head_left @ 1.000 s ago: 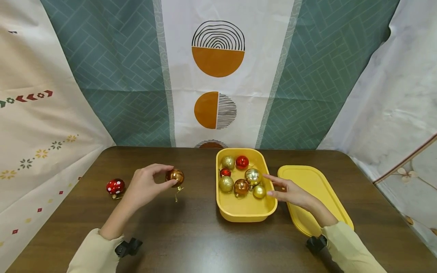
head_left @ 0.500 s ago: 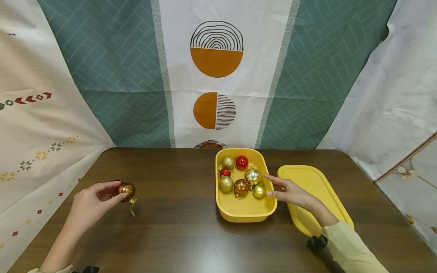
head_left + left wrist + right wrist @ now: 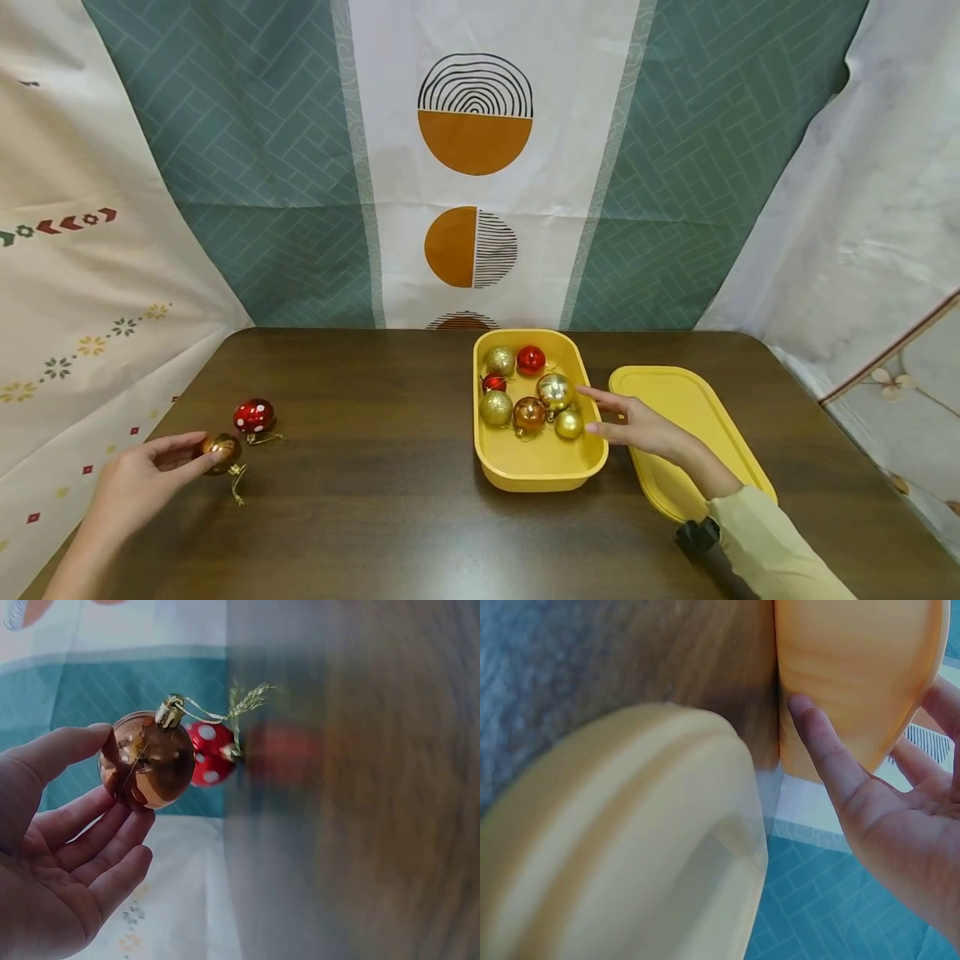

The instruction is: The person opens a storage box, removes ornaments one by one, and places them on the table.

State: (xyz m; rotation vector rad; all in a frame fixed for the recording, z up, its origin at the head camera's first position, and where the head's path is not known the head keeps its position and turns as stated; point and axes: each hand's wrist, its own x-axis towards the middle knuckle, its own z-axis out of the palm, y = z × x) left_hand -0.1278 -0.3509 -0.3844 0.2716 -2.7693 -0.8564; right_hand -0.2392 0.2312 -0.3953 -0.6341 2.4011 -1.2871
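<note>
My left hand [image 3: 138, 482] pinches a shiny copper-brown Christmas bauble [image 3: 154, 769] between thumb and fingers at the table's left side. The bauble's gold cap and cord [image 3: 237, 482] hang toward the front right. Just behind it lies a red bauble with white dots [image 3: 254, 416], partly covered by the copper one in the left wrist view. At the right wall of a yellow box [image 3: 498, 471], my right hand [image 3: 637, 427] holds the rim, with some fingers over the edge and one against the outer wall [image 3: 840, 667].
Inside the box sit several baubles: glittery gold [image 3: 496, 407], shiny gold [image 3: 556, 392], copper [image 3: 529, 414] and red [image 3: 531, 360]. A yellow lid [image 3: 678, 387] lies to the box's right, under my right forearm. Curtains hang behind the dark wooden table [image 3: 360, 517].
My left hand has carried the copper bauble leftward and lower, to a spot in front of the dotted red one. The right hand has stayed at the box.
</note>
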